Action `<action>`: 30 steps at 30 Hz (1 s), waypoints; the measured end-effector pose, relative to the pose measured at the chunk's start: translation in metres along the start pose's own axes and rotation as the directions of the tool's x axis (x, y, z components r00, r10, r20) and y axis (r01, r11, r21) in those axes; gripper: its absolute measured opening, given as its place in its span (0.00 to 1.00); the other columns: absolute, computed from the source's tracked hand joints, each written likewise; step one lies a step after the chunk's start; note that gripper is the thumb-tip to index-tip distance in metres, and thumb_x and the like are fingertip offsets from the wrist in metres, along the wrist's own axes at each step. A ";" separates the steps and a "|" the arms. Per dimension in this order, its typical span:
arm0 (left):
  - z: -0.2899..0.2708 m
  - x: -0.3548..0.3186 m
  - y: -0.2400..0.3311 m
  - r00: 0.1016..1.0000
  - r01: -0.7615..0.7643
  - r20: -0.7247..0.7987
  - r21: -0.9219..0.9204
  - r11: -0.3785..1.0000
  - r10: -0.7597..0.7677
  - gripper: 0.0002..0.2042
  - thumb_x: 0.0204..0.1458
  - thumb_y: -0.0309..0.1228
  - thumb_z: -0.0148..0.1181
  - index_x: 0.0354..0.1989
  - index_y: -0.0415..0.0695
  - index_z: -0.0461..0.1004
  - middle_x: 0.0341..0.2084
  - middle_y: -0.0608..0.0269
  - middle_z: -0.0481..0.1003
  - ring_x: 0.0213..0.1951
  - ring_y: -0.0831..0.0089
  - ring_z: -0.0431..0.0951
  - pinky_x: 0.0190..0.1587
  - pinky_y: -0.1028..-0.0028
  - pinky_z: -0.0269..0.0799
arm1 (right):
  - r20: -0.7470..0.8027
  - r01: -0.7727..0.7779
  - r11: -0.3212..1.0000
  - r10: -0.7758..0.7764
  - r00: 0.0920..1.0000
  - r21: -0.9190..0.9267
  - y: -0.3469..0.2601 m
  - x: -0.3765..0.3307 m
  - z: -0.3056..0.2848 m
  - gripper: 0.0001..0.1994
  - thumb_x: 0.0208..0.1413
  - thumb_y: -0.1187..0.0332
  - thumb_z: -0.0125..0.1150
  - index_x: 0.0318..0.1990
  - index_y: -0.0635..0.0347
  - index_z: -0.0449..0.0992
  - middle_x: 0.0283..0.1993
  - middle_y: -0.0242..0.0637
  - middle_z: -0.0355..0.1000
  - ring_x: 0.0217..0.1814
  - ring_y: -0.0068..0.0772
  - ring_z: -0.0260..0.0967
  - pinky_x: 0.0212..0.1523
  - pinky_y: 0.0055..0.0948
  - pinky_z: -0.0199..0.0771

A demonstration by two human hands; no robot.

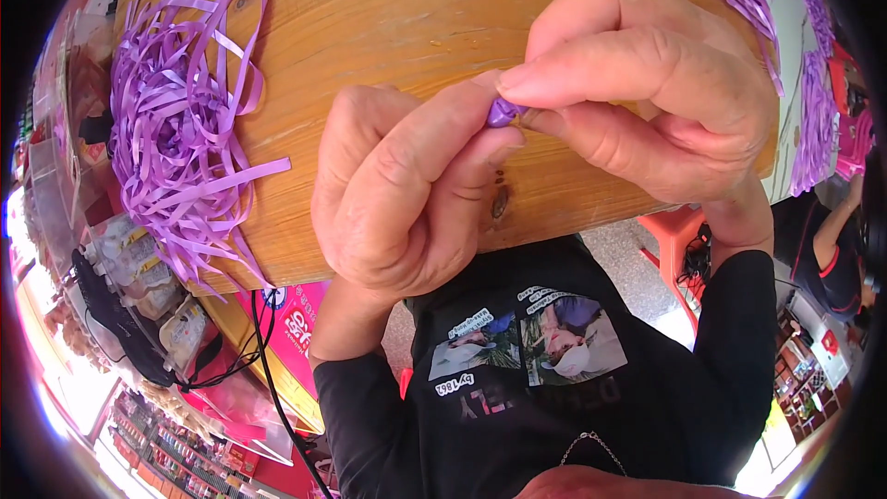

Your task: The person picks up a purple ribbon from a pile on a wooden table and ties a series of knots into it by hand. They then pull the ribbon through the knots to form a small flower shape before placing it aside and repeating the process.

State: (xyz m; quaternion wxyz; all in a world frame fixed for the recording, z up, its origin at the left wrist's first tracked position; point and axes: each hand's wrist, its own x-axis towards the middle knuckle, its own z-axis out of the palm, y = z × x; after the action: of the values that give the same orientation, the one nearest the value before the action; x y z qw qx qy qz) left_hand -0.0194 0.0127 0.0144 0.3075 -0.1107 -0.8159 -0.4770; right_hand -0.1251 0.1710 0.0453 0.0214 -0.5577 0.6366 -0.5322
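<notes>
Right hand [661,83] up close, thumb and finger pinching one end of a small purple piece [502,113], and look, the left hand [397,189] has the other side pinched too, so it sits right between the fingertips! Tricky spot: so little sticks out that a slack pinch could let it slip, and uneven pulling could twist it loose. Underneath, a glossy wooden table [370,18] stretches beyond both hands. Left of them, a great tangle of purple ribbon [171,120]! Far right, a co-worker [818,249]; beneath the right wrist, an orange seat [679,236]; below the fingertips, a dark knot [501,201] in the wood.
</notes>
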 end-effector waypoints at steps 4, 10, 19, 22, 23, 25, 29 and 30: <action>-0.004 0.004 -0.002 0.999 -0.008 0.050 0.013 1.000 0.007 0.09 0.45 0.22 0.63 0.35 0.34 0.75 0.23 0.63 0.71 0.26 0.74 0.64 0.29 0.77 0.59 | 0.000 0.031 0.997 -0.031 1.000 -0.073 -0.003 0.001 0.001 0.14 0.40 0.87 0.62 0.37 0.68 0.76 0.30 0.42 0.69 0.26 0.26 0.65 0.22 0.19 0.59; -0.002 0.001 -0.004 0.999 0.030 0.023 -0.028 0.999 -0.029 0.08 0.45 0.23 0.64 0.33 0.35 0.76 0.21 0.65 0.71 0.25 0.75 0.62 0.28 0.78 0.58 | 0.040 0.035 0.996 -0.032 0.999 -0.083 -0.003 0.000 -0.005 0.14 0.38 0.87 0.61 0.37 0.69 0.76 0.30 0.43 0.69 0.26 0.28 0.66 0.22 0.20 0.60; -0.004 0.003 -0.005 0.993 0.114 0.060 -0.149 0.982 -0.106 0.08 0.44 0.23 0.64 0.32 0.34 0.76 0.22 0.63 0.72 0.25 0.76 0.63 0.29 0.78 0.59 | 0.144 -0.178 0.980 0.190 0.971 -0.088 -0.024 0.008 -0.018 0.14 0.43 0.81 0.63 0.41 0.68 0.74 0.32 0.39 0.70 0.32 0.26 0.68 0.31 0.22 0.66; -0.004 0.004 -0.007 0.992 0.122 0.067 -0.188 0.975 -0.111 0.08 0.44 0.23 0.64 0.33 0.34 0.76 0.22 0.63 0.72 0.26 0.76 0.64 0.30 0.78 0.59 | 0.123 -0.539 0.835 0.527 0.841 0.110 -0.041 0.007 -0.015 0.14 0.46 0.77 0.64 0.43 0.68 0.74 0.34 0.36 0.72 0.35 0.25 0.71 0.36 0.21 0.71; -0.006 0.003 -0.008 0.991 0.127 0.058 -0.199 0.972 -0.118 0.08 0.44 0.23 0.64 0.33 0.34 0.76 0.23 0.63 0.72 0.26 0.76 0.64 0.30 0.79 0.59 | 0.102 -0.652 0.700 0.655 0.749 0.293 -0.041 0.007 -0.011 0.14 0.46 0.76 0.65 0.42 0.69 0.74 0.33 0.38 0.72 0.32 0.27 0.72 0.33 0.19 0.70; -0.006 0.001 -0.008 0.990 0.136 0.059 -0.210 0.968 -0.126 0.08 0.44 0.23 0.64 0.33 0.34 0.76 0.23 0.63 0.71 0.26 0.76 0.64 0.30 0.78 0.59 | 0.056 -0.340 0.932 0.336 0.940 0.128 -0.011 0.004 -0.005 0.14 0.43 0.78 0.65 0.40 0.69 0.75 0.32 0.40 0.71 0.29 0.28 0.69 0.28 0.20 0.66; -0.006 0.004 -0.006 0.989 0.141 0.087 -0.230 0.963 -0.124 0.08 0.44 0.24 0.64 0.33 0.34 0.76 0.22 0.62 0.71 0.26 0.76 0.64 0.30 0.78 0.59 | 0.054 0.028 1.000 -0.027 0.998 -0.014 0.004 0.000 -0.003 0.14 0.41 0.79 0.66 0.39 0.68 0.75 0.31 0.41 0.70 0.27 0.30 0.67 0.24 0.22 0.62; -0.007 0.004 -0.005 0.988 0.141 0.087 -0.230 0.963 -0.124 0.08 0.44 0.24 0.64 0.33 0.34 0.76 0.22 0.62 0.71 0.26 0.76 0.64 0.30 0.78 0.59 | 0.054 0.028 1.000 -0.027 0.998 -0.013 0.003 0.000 -0.002 0.14 0.41 0.79 0.66 0.39 0.68 0.75 0.31 0.41 0.70 0.27 0.30 0.67 0.24 0.22 0.62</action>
State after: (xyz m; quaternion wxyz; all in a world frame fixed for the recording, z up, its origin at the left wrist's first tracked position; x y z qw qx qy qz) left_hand -0.0225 0.0035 0.0157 0.2302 -0.1085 -0.7695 -0.5857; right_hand -0.1286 0.1713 0.0438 0.0274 -0.5808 0.6318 -0.5126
